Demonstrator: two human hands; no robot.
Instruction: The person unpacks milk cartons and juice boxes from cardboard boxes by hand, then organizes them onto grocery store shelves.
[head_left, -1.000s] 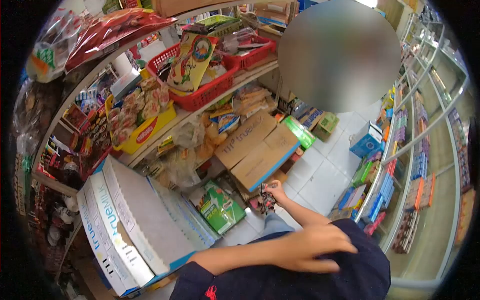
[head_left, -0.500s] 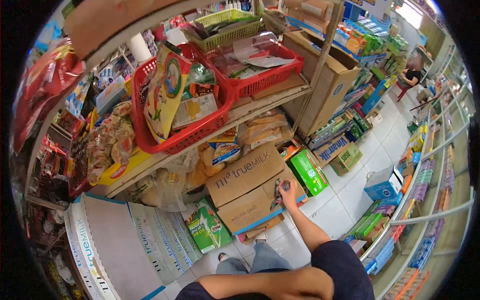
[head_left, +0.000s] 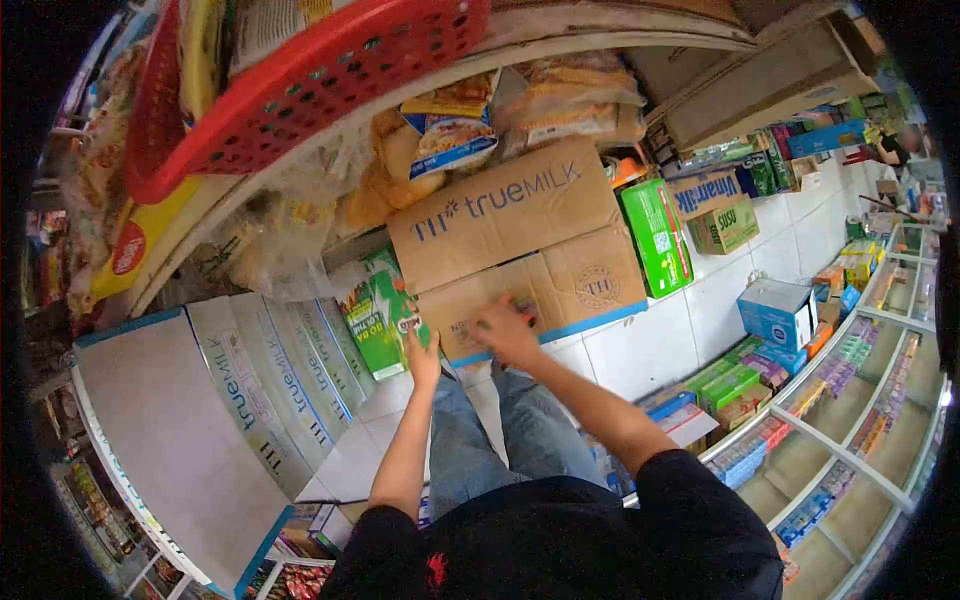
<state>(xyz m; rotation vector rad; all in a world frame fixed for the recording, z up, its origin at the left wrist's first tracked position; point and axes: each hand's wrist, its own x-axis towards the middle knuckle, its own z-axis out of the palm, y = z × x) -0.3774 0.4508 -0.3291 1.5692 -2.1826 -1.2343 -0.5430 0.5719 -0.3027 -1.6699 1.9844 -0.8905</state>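
Note:
A brown TH true MILK carton (head_left: 505,225) stands at the foot of the shelf, its flaps closed over the top. My right hand (head_left: 505,335) is over the near flap, slightly blurred, with its fingers curled around a small dark and red object (head_left: 522,312) whose kind I cannot make out. By the carton's near left corner is my left hand (head_left: 422,362), fingers stretched out and apart, close to the green Milo box (head_left: 375,318). Whether it touches the carton or the Milo box is hard to tell.
Left stand several grey-white TH true MILK cartons (head_left: 250,385). A green box (head_left: 655,240) adjoins the carton's right side. The shelf with a red basket (head_left: 320,90) hangs over the far side. A glass display case (head_left: 800,440) runs along the right; a blue-white box (head_left: 778,312) sits beside it.
My view has tipped down and come closer to the carton. My right hand has gone from the carton's right end to its near left part. My left hand has reached forward to the carton's corner.

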